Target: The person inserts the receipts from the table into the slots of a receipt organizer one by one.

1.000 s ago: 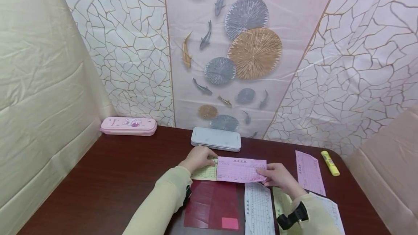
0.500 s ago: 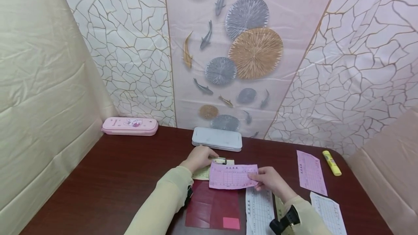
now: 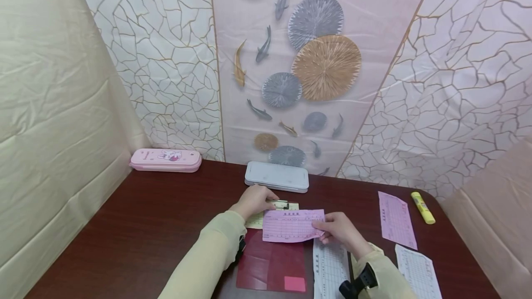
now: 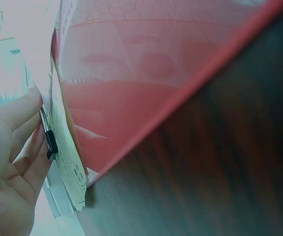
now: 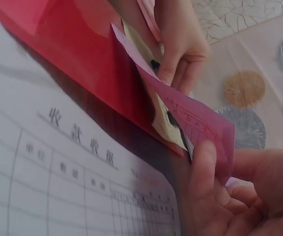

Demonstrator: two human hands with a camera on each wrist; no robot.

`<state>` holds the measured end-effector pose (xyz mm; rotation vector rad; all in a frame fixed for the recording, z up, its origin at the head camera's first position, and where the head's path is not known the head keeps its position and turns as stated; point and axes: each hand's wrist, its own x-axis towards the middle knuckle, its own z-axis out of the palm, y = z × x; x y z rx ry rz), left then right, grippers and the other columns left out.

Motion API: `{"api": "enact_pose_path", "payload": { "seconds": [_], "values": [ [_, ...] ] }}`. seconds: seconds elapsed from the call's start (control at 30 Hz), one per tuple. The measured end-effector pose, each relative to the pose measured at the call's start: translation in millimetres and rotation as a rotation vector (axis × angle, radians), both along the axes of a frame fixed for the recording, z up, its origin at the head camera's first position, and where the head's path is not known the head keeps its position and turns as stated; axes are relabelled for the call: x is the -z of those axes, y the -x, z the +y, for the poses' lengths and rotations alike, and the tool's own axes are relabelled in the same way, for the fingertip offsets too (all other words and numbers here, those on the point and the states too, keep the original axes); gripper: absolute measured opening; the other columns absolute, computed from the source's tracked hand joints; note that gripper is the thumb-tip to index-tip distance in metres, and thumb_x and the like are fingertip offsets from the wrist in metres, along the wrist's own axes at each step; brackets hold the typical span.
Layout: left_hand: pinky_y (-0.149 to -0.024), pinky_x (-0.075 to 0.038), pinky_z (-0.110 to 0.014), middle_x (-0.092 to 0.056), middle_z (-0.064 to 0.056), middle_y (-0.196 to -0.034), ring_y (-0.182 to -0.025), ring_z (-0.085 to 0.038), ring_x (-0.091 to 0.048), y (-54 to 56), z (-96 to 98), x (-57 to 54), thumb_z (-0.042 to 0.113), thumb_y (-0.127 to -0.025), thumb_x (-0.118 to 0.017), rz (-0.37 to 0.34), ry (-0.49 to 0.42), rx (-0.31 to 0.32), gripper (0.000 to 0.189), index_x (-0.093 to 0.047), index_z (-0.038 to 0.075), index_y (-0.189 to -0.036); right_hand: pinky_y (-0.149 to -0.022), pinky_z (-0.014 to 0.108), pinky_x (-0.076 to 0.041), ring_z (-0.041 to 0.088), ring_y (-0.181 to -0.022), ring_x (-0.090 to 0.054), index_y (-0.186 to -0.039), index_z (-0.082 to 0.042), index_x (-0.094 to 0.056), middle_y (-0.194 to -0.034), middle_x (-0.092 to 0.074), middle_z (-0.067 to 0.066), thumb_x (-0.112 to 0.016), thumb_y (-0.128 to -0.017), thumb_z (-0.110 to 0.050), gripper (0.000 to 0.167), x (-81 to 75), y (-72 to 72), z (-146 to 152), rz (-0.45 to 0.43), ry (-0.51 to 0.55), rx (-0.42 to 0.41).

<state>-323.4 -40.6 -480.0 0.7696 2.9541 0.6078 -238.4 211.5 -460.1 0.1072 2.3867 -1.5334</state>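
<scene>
In the head view my left hand [image 3: 254, 200] pinches the metal clip [image 3: 281, 205] at the top of a red translucent folder [image 3: 270, 262]. Under that clip lies a pale yellow printed slip [image 3: 254, 221]. My right hand [image 3: 341, 230] holds a pink printed slip [image 3: 287, 226] by its right end, thumb on top. This pink slip overlaps the yellow one and the folder's upper part. From the left wrist, the clip's black end [image 4: 51, 142] shows beside the fingers. The right wrist view shows the pink slip [image 5: 180, 108] tilted, its lower edge close to the clip.
A white printed slip [image 3: 330, 266] lies right of the folder. Farther right are another pink slip [image 3: 396, 219], a second white slip [image 3: 419, 271] and a yellow glue stick [image 3: 423, 207]. A pale tin case [image 3: 276, 176] and a pink pencil case [image 3: 166, 159] stand at the back.
My right hand has carried the pink slip left and slightly toward me, uncovering the clip and more of the yellow slip. The left hand stays nearly in place.
</scene>
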Motion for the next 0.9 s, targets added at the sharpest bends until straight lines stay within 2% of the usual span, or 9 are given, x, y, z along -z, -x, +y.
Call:
{"api": "enact_pose_path", "payload": {
  "seconds": [0.4, 0.57, 0.7, 0.9],
  "values": [
    [-0.092, -0.048, -0.029, -0.071, 0.011, -0.101, -0.103, -0.011, -0.063, 0.3, 0.0, 0.9, 0.028, -0.077, -0.078, 0.000, -0.028, 0.000, 0.028, -0.076, 0.023, -0.105, -0.044, 0.021, -0.050, 0.008, -0.047, -0.058, -0.090, 0.008, -0.063, -0.055, -0.062, 0.004, -0.066, -0.087, -0.010, 0.019, 10.5, 1.1, -26.0, -0.022, 0.044, -0.005],
    [-0.092, -0.048, -0.028, -0.071, 0.011, -0.101, -0.104, -0.011, -0.063, 0.3, 0.1, 1.1, 0.029, -0.077, -0.078, 0.010, -0.024, 0.005, 0.029, -0.076, 0.023, -0.105, -0.046, 0.021, -0.052, 0.009, -0.048, -0.059, -0.093, 0.010, -0.061, -0.059, -0.064, 0.007, -0.065, -0.088, -0.010, 0.021, 14.9, 3.1, -35.7, -0.044, 0.094, 0.006],
    [-0.092, -0.048, -0.028, -0.072, 0.011, -0.101, -0.104, -0.012, -0.063, -0.1, -0.8, 0.2, 0.030, -0.076, -0.079, 0.015, -0.022, 0.010, 0.029, -0.076, 0.023, -0.104, -0.048, 0.023, -0.053, 0.010, -0.049, -0.060, -0.097, 0.011, -0.059, -0.061, -0.064, 0.008, -0.064, -0.089, -0.009, 0.022, 15.7, 4.4, -43.1, -0.043, 0.129, 0.025],
    [-0.090, -0.049, -0.027, -0.072, 0.011, -0.100, -0.103, -0.011, -0.063, -0.2, -1.9, -0.1, 0.029, -0.075, -0.079, 0.016, -0.032, 0.015, 0.030, -0.076, 0.023, -0.105, -0.047, 0.024, -0.053, 0.012, -0.048, -0.060, -0.090, 0.008, -0.057, -0.060, -0.062, 0.008, -0.063, -0.090, -0.007, 0.016, 15.7, 5.6, -54.0, -0.037, 0.139, 0.078]
  ]
}}
